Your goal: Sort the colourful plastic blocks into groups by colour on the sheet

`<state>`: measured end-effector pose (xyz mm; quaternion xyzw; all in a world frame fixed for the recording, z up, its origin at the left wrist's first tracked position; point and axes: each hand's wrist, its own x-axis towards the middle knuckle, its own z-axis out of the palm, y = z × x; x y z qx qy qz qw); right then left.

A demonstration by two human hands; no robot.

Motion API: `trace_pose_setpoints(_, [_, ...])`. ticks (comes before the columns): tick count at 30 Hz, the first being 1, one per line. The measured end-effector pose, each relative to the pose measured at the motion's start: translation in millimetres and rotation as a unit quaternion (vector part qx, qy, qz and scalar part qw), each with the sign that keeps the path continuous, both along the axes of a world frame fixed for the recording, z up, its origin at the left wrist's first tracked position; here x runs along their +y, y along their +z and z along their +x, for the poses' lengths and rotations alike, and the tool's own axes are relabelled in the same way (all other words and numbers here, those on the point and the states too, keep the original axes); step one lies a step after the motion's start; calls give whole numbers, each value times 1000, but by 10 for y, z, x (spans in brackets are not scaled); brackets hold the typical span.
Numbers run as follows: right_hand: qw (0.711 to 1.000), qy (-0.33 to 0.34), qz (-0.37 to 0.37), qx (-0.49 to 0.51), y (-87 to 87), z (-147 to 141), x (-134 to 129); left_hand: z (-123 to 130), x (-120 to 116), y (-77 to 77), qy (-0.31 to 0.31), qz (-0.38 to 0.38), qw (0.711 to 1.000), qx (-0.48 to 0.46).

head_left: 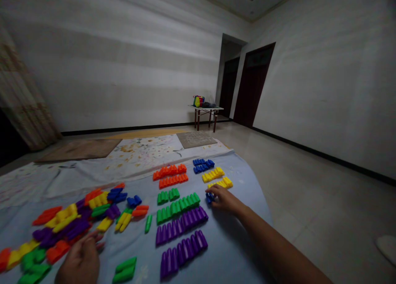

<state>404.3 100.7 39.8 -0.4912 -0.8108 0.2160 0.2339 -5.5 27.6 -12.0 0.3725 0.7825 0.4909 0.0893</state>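
Over the right side of the cloth, my right hand [223,199] has its fingers closed around small blue plastic pieces [209,198] resting at the cloth. Just beyond them lie short rows of yellow pieces [213,174] and blue pieces [203,165]. To its left run rows of orange [173,181], green [178,207] and purple tube-like pieces [182,226]. My left hand [81,259] is at the lower left beside a mixed, multicoloured pile [72,224]. Its fingers are curled, and what they hold, if anything, is hidden.
A pair of green pieces [124,270] and one single green piece [148,223] lie between pile and rows. The light-blue cloth [238,242] has a rounded right edge. Two flat boards [196,139] lie farther back, and a small table [206,108] stands near the doorway.
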Motion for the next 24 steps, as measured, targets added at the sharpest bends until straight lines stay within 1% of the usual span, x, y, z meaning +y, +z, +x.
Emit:
trace_pose_setpoints(3, [1000, 8, 2, 11, -125, -6, -54, 15, -25, 41, -15, -18, 999, -37])
trace_pose_setpoints(6, [999, -6, 13, 52, -211, -24, -111, 18, -34, 43, -9, -12, 999, -43])
trace_pose_setpoints(10, [993, -32, 45, 108, -286, -29, -178, 40, -55, 68, -8, -17, 999, -37])
trace_pose_setpoints(13, [990, -45, 52, 122, -307, -32, -203, 73, -76, 125, -6, -34, 999, -23])
trace_pose_setpoints(17, [991, -59, 49, 112, -312, -41, -207, 102, -85, 182, -15, -47, 998, -24])
trace_pose_setpoints(20, [993, -58, 51, 92, -316, -38, -201, 105, -90, 190, -15, -44, 999, -27])
trace_pose_setpoints(24, [995, -40, 47, 81, -298, -15, -203, 109, -103, 186, -14, -32, 999, -26])
